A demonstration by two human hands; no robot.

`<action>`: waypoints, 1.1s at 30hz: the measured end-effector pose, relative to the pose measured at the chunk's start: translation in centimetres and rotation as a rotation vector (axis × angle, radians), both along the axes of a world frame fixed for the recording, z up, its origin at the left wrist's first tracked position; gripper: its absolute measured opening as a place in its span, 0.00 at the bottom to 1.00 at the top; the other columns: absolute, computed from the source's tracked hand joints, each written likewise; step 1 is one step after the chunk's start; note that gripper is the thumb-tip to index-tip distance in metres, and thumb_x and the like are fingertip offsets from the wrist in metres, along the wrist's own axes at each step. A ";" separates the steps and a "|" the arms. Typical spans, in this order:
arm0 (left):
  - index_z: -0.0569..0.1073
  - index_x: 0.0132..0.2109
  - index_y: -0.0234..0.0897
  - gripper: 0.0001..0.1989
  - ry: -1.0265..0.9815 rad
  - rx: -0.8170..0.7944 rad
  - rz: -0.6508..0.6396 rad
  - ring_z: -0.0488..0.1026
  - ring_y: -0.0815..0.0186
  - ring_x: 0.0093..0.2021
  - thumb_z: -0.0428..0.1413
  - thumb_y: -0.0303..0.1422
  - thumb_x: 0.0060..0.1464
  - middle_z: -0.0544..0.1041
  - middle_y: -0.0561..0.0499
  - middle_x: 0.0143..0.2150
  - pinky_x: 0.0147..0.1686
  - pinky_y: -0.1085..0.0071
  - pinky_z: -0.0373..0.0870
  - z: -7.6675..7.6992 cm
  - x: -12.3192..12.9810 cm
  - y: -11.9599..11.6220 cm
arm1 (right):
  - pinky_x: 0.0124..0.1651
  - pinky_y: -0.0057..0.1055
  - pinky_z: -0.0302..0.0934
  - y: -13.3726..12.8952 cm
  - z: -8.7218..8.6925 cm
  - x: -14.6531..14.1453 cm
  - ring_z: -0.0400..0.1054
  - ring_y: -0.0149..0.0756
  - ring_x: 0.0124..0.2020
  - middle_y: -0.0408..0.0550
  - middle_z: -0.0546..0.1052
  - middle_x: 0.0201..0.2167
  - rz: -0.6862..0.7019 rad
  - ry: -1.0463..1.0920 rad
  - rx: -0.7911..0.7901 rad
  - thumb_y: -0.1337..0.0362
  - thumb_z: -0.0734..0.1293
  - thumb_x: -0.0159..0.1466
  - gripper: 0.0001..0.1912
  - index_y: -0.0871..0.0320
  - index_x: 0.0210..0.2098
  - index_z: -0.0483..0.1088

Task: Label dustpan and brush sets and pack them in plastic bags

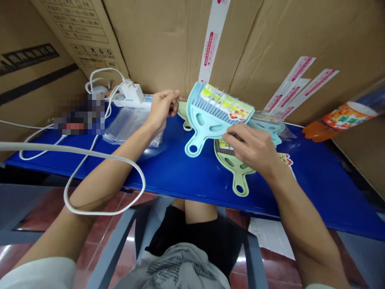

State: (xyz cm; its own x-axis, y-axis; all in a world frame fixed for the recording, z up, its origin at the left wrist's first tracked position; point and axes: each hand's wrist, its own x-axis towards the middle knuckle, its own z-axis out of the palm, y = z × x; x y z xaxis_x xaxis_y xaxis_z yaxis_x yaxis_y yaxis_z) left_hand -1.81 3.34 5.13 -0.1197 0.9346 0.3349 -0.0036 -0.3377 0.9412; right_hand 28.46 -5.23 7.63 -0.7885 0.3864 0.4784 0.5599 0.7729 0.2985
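Observation:
My right hand (252, 146) is closed on the right edge of a light blue dustpan (210, 127), which is raised above the table and tilted. A matching small brush with pale bristles and a yellow-green label (227, 102) is nested in it. My left hand (165, 107) is closed in a pinch left of that dustpan; anything between its fingertips cannot be made out. Just beside those fingertips, a green dustpan (187, 125) is partly hidden behind the blue one. Another green dustpan (240, 176) with a brush lies on the table under my right hand.
Clear plastic bags (129, 124) lie left on the blue table (180, 172). Behind them are a power strip (147, 100) and white charger (134, 92). A white cable (105, 150) loops across my left arm. More blue dustpans (269, 122) and an orange drink bottle (343, 120) are at right.

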 end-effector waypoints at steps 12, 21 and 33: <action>0.70 0.57 0.38 0.24 -0.176 -0.267 -0.591 0.86 0.59 0.35 0.71 0.32 0.60 0.85 0.46 0.42 0.29 0.69 0.78 -2.1 5.7 -4.2 | 0.45 0.46 0.68 2.1 -0.7 1.5 0.73 0.48 0.44 0.53 0.79 0.40 -0.132 0.128 -0.158 0.66 0.58 0.78 0.17 0.50 0.43 0.78; 0.76 0.55 0.33 0.18 -0.243 -0.274 -0.618 0.84 0.62 0.32 0.68 0.24 0.59 0.86 0.42 0.40 0.30 0.70 0.78 -1.3 4.3 -3.4 | 0.44 0.48 0.72 5.2 0.5 5.4 0.76 0.49 0.43 0.58 0.80 0.47 -0.273 1.263 -0.495 0.36 0.63 0.70 0.25 0.50 0.48 0.73; 0.80 0.56 0.33 0.21 0.062 -0.275 -0.753 0.80 0.65 0.30 0.71 0.34 0.59 0.86 0.43 0.40 0.27 0.70 0.71 -0.3 2.2 -2.8 | 0.45 0.46 0.80 5.3 -1.7 3.1 0.83 0.51 0.44 0.50 0.86 0.38 -0.127 1.339 -1.381 0.37 0.74 0.65 0.25 0.51 0.46 0.76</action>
